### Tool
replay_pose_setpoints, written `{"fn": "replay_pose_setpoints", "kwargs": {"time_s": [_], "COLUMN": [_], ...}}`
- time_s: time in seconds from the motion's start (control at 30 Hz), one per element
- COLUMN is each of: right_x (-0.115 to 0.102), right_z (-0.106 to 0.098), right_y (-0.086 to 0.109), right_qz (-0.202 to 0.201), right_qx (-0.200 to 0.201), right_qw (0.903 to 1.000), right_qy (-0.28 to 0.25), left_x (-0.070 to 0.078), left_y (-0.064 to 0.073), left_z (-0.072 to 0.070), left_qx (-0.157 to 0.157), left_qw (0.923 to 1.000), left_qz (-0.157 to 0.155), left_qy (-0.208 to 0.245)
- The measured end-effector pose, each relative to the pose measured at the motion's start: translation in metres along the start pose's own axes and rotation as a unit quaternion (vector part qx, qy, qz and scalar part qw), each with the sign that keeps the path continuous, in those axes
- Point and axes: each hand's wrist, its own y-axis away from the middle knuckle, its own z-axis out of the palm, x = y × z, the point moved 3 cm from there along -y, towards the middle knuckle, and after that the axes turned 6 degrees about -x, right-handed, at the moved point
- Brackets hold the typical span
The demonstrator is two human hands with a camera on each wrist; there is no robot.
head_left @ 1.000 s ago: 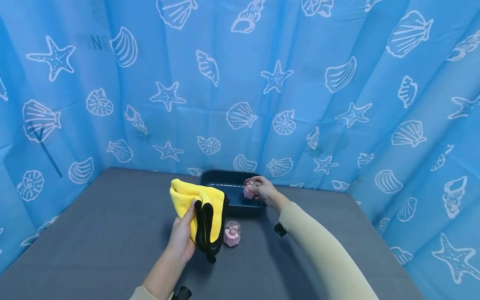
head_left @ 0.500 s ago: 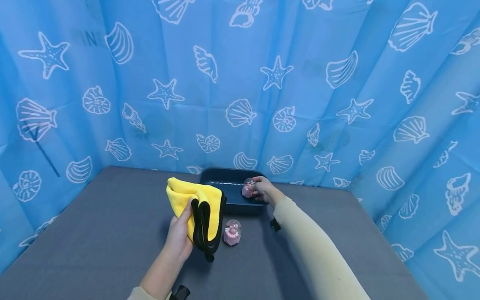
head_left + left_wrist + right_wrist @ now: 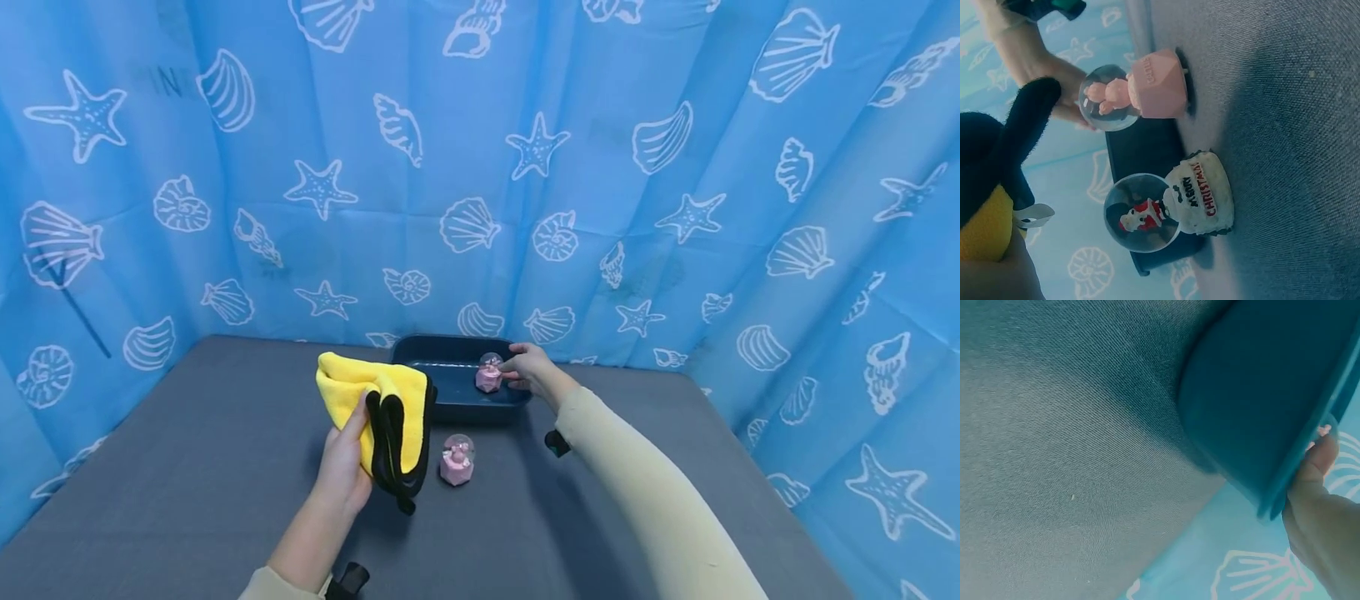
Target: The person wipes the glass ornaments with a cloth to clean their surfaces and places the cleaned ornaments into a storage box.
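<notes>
My left hand [image 3: 341, 475] grips a folded yellow cloth [image 3: 408, 396] with black edging, held above the table. In the dark blue bin [image 3: 450, 414] stands a pink-based snow globe [image 3: 488, 379]. My right hand [image 3: 534, 373] is at the bin's right end, its fingers extended beside that globe; whether they still touch it is hard to tell. A second pink snow globe [image 3: 457, 468] stands on the table in front of the bin. The left wrist view also shows a white-based snow globe [image 3: 1200, 194] with a Santa figure, hidden behind the cloth in the head view.
A grey cloth-covered table [image 3: 225, 467] lies under everything. Behind it hangs a blue curtain [image 3: 480, 167] printed with shells and starfish. The bin's raised rim [image 3: 1310, 431] stands close beside my right hand in the right wrist view.
My right hand's fingers have loosened and drawn back to the right from the pink snow globe, which now stands uncovered in the bin. The left hand still holds the cloth. The head view shifted slightly.
</notes>
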Motion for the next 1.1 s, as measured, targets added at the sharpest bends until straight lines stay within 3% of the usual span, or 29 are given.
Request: {"fn": "replay_pose_setpoints", "kwargs": {"time_s": [0.33,0.63,1.1], "right_x": [-0.003,0.003,0.016], "right_z": [0.001,-0.007,-0.014], "right_y": [0.018,0.030,0.059], "right_qz": [0.003,0.006,-0.042], "right_qx": [-0.002,0.006,0.028], "right_qw": [1.0000,0.9999,0.9960], "right_qy": [0.002,-0.015,-0.074], "left_x": [0.006,0.007,0.009], "left_y": [0.000,0.001,0.008], "left_z": [-0.003,-0.003,0.000], "left_qx": [0.006,0.015,0.005], "left_qw": [0.9993,0.9989,0.9987], "left_qz": [0.000,-0.011,-0.017], "left_qy": [0.036,0.043,0.048]}}
